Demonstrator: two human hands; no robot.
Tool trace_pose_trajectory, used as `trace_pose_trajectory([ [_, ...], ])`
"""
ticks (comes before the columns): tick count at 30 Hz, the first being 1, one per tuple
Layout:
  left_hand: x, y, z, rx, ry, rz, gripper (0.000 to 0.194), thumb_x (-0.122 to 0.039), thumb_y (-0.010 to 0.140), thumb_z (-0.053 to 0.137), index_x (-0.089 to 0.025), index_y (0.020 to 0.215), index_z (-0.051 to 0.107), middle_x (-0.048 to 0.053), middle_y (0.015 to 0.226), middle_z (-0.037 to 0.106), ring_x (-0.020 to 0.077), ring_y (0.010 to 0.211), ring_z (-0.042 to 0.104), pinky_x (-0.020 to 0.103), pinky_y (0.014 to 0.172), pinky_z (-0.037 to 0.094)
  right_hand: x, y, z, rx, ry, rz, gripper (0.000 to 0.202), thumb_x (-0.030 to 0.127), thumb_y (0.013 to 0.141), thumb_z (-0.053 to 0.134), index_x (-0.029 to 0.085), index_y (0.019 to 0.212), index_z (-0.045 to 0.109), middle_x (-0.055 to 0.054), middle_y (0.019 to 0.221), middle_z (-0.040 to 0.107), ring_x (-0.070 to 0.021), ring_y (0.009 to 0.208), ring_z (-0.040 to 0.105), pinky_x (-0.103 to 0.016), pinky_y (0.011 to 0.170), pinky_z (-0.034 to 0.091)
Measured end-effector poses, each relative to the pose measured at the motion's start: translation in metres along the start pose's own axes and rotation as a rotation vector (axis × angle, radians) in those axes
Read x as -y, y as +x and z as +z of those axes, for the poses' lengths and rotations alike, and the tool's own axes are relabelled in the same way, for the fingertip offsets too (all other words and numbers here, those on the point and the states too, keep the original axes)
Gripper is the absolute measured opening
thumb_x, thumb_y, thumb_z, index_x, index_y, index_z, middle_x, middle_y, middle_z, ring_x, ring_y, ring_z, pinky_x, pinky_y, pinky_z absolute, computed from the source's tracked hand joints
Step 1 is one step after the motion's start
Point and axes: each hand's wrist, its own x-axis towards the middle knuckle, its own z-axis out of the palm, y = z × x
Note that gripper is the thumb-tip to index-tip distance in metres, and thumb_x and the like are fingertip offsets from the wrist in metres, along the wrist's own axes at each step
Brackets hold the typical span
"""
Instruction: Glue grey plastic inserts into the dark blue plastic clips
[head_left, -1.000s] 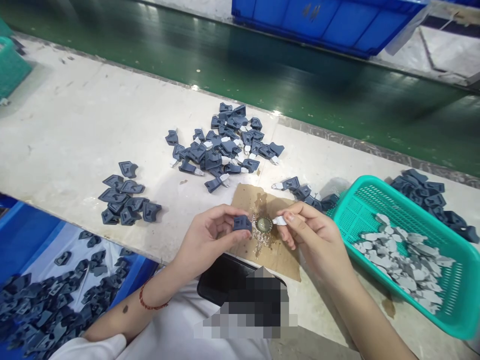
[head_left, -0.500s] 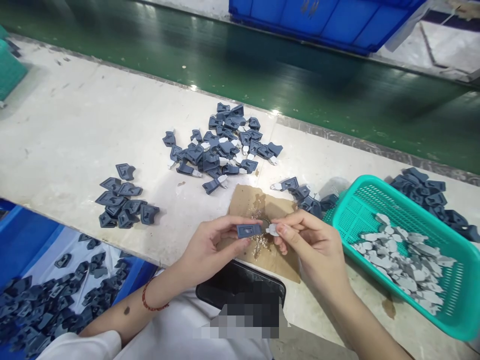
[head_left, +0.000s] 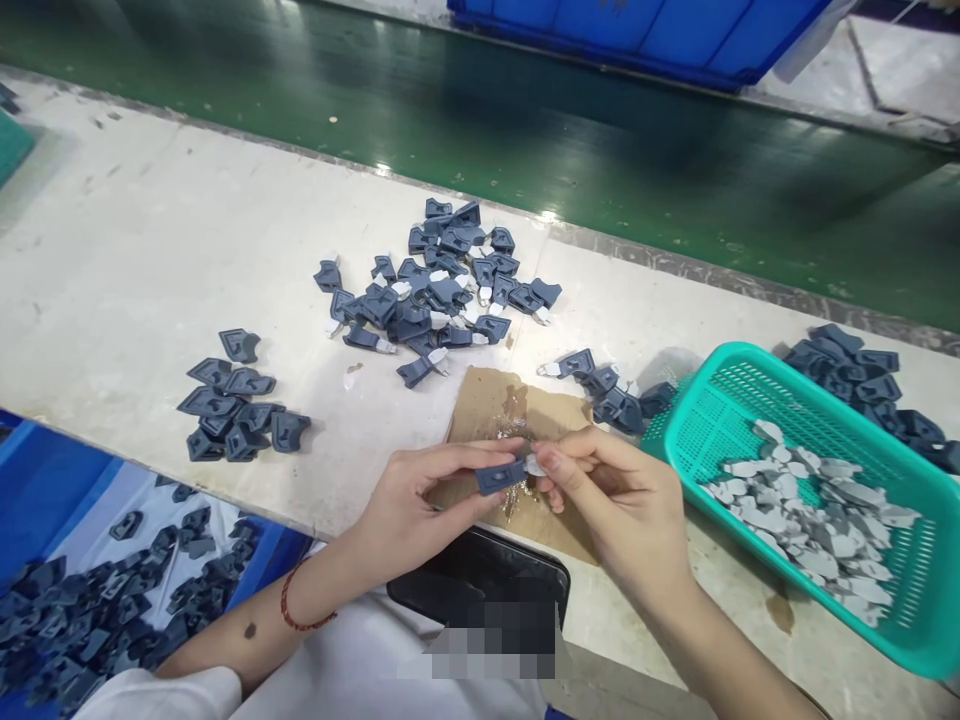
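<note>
Between the thumb and fingers of my left hand (head_left: 420,490) is a dark blue-grey plastic part (head_left: 501,477) with a recess in its face. My right hand (head_left: 622,485) pinches a small light-grey plastic piece (head_left: 534,465) against the right end of that part. Whether the piece sits inside the part or only touches it, I cannot tell. Both hands are above a brown cardboard sheet (head_left: 480,400), on which many tiny shiny metal bits (head_left: 514,495) lie. A dark phone-like slab (head_left: 480,570) is just below my hands.
A green basket (head_left: 697,450) of light-grey pieces stands at the right. Beyond the cardboard is a pile of blue-grey parts with light ends (head_left: 442,290). More blue-grey parts (head_left: 240,405) lie left, others (head_left: 847,375) behind the basket. A blue bin (head_left: 67,490) sits lower left; a green belt (head_left: 450,110) runs behind.
The light-grey piece was a little apart from the blue-grey part and now meets its right end. The part has tilted slightly, its right end higher. The view has shifted a little.
</note>
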Motion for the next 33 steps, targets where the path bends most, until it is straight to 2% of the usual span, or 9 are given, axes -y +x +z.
trace_pose_trajectory([
  [8,-0.004,0.000,0.001,0.000,0.025,-0.021,0.024,-0.015,0.092,0.075,-0.022,0.114,0.081,0.006,0.131,0.076,0.0263,0.123,0.073,0.038,0.111,0.060,0.001,-0.001,0.005,0.026,-0.078,-0.062,0.020,0.033,0.095,0.071,0.022,0.079,0.073,0.002,0.059,0.066,-0.0096,0.051,0.061,-0.019,0.051,0.048],
  [12,-0.001,-0.002,0.001,-0.007,0.005,-0.041,0.023,-0.017,0.092,0.074,-0.022,0.114,0.081,0.006,0.133,0.075,0.0247,0.125,0.072,0.031,0.106,0.062,0.002,0.001,0.007,0.016,-0.063,-0.049,0.018,0.031,0.093,0.072,0.021,0.079,0.073,0.002,0.058,0.069,-0.0100,0.051,0.064,-0.018,0.052,0.050],
  [15,0.001,-0.001,-0.001,0.026,0.051,-0.034,0.032,-0.021,0.090,0.078,-0.022,0.122,0.078,0.007,0.136,0.075,0.0233,0.127,0.071,0.027,0.106,0.060,0.003,0.002,0.008,0.011,-0.059,-0.017,0.014,0.032,0.090,0.074,0.021,0.082,0.077,0.001,0.059,0.070,-0.0111,0.051,0.063,-0.019,0.051,0.050],
  [17,0.002,0.001,-0.002,0.033,0.115,-0.032,0.039,-0.024,0.090,0.079,-0.021,0.129,0.074,0.008,0.132,0.077,0.0220,0.121,0.074,0.026,0.103,0.060,0.004,0.002,0.007,0.020,-0.069,-0.014,0.012,0.032,0.089,0.075,0.020,0.085,0.078,0.000,0.061,0.071,-0.0110,0.052,0.063,-0.018,0.050,0.049],
  [20,0.003,0.003,-0.003,-0.003,0.218,-0.025,0.029,-0.027,0.094,0.074,-0.019,0.123,0.074,0.007,0.118,0.080,0.0188,0.106,0.076,0.024,0.091,0.061,0.007,0.003,0.005,0.062,-0.059,-0.031,0.010,0.030,0.089,0.074,0.021,0.089,0.079,0.000,0.067,0.075,-0.0104,0.058,0.068,-0.016,0.054,0.051],
  [23,0.004,0.003,-0.003,0.015,0.304,0.017,0.019,-0.026,0.097,0.071,-0.018,0.114,0.073,0.005,0.108,0.079,0.0150,0.094,0.075,0.021,0.081,0.058,0.008,0.005,0.002,0.121,-0.003,-0.042,0.008,0.026,0.090,0.074,0.022,0.095,0.078,0.002,0.070,0.076,-0.0096,0.063,0.071,-0.014,0.060,0.055],
  [28,0.006,0.000,-0.002,0.007,0.341,0.086,0.015,-0.022,0.097,0.069,-0.017,0.111,0.071,0.005,0.106,0.078,0.0135,0.092,0.074,0.018,0.078,0.057,0.005,0.004,-0.001,0.168,-0.109,-0.088,0.009,0.026,0.093,0.072,0.022,0.085,0.074,0.004,0.070,0.074,-0.0074,0.062,0.068,-0.012,0.059,0.052],
  [33,0.009,0.000,-0.001,-0.035,0.335,0.101,0.015,-0.022,0.097,0.070,-0.017,0.111,0.071,0.005,0.101,0.078,0.0139,0.089,0.074,0.019,0.076,0.058,0.000,0.003,0.001,0.190,-0.175,-0.155,0.011,0.024,0.096,0.070,0.022,0.086,0.073,0.004,0.079,0.076,-0.0071,0.070,0.071,-0.011,0.063,0.053],
])
